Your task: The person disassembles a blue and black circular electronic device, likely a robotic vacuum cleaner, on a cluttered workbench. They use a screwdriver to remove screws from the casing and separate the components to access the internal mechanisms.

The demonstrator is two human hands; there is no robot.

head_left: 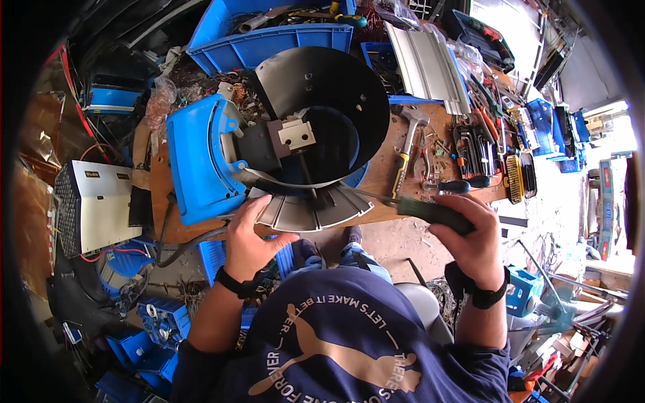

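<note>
A large black open-ended metal drum (366,87) stands tilted on the workbench, a blue curved housing (201,158) joined at its left. Inside the drum is a pale bracket with holes (297,136). Along its near rim lies a fan-shaped ribbed metal piece (295,213). My left hand (247,242) grips this piece's left corner, index finger at the side and thumb along the front edge; the other fingers are hidden. On the right, my right hand (474,235) is closed around the dark green handle of a screwdriver (430,212). Its thin shaft points left toward the ribbed piece's right end.
A hammer (406,148) and pliers (424,158) lie right of the drum, with hex keys and other hand tools beyond. A blue crate (275,48) of parts stands at the back, beside pale metal panels (430,64). A white-fronted box (104,201) stands left.
</note>
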